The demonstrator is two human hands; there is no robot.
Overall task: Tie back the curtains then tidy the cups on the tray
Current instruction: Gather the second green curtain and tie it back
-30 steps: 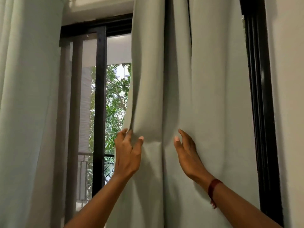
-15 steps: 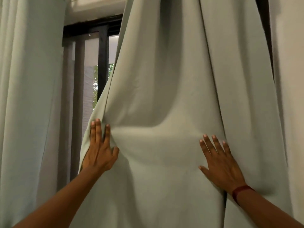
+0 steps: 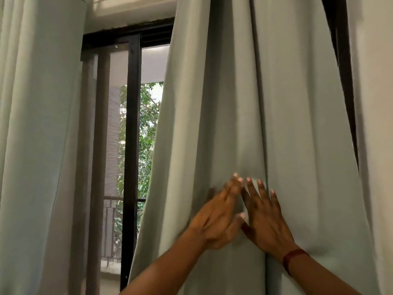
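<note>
Black window frame (image 3: pixel 132 145); green trees (image 3: pixel 146 145) beyond; balcony railing (image 3: pixel 110 222).

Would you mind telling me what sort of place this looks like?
Probably a home or hotel room opening onto a balcony: full-length pale green curtains, a dark-framed glass door, and a railing with trees beyond.

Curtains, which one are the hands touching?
The right curtain: the left hand and right hand both press flat on its folds. The left curtain hangs untouched.
</note>
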